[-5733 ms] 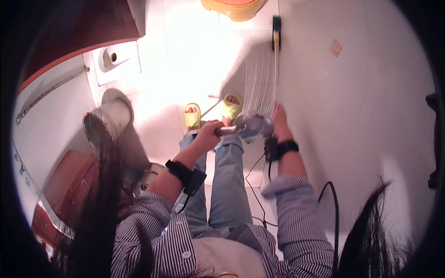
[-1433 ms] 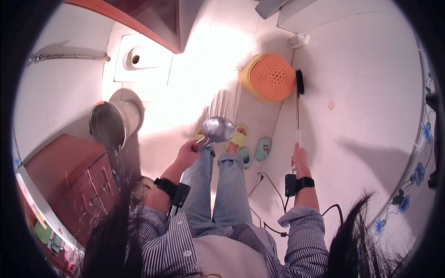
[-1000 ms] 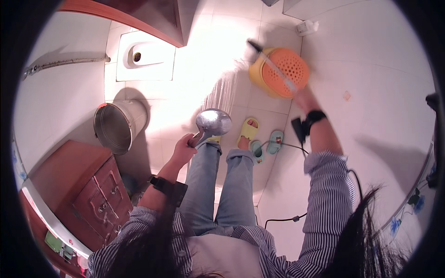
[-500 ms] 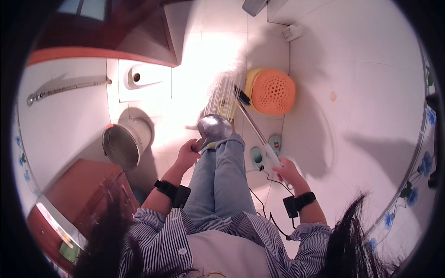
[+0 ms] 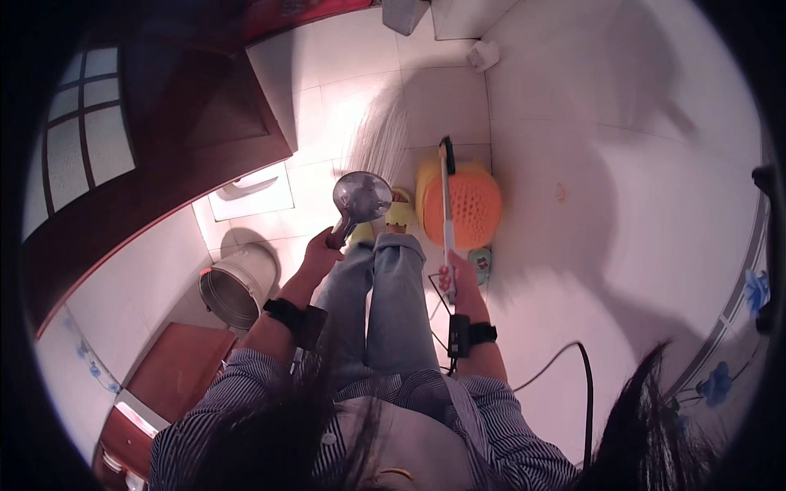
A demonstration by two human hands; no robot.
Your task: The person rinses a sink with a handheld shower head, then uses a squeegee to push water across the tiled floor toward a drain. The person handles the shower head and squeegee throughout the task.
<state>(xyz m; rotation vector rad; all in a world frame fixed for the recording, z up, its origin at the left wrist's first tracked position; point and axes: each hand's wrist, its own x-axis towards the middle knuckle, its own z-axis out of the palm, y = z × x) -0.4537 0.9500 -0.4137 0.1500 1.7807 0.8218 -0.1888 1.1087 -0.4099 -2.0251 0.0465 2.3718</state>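
My left hand (image 5: 321, 248) is closed around the handle of a shower head (image 5: 363, 196). Water sprays from it in fine streams (image 5: 381, 131) onto the pale tiled floor ahead. In my right hand (image 5: 463, 277) is the white grip of a long-handled brush (image 5: 447, 204). Its dark head (image 5: 449, 155) is over the far edge of an orange-topped plastic stool (image 5: 473, 211), and I cannot tell whether the two touch. My feet, in yellow-green slippers (image 5: 399, 209), stand between the spray and the stool.
A large metal bucket (image 5: 237, 286) stands at left, near a white squat toilet (image 5: 254, 196) partly covered by a dark red-brown door (image 5: 196, 143). A teal slipper (image 5: 481, 263) lies by the stool. A reddish-brown cabinet (image 5: 180, 368) is lower left. A black cable (image 5: 587, 393) loops at right.
The brush has swung from a slant to nearly upright, its head now over the stool's far edge, and my right hand has come inward. The shower head is tilted differently, still spraying. My view has shifted.
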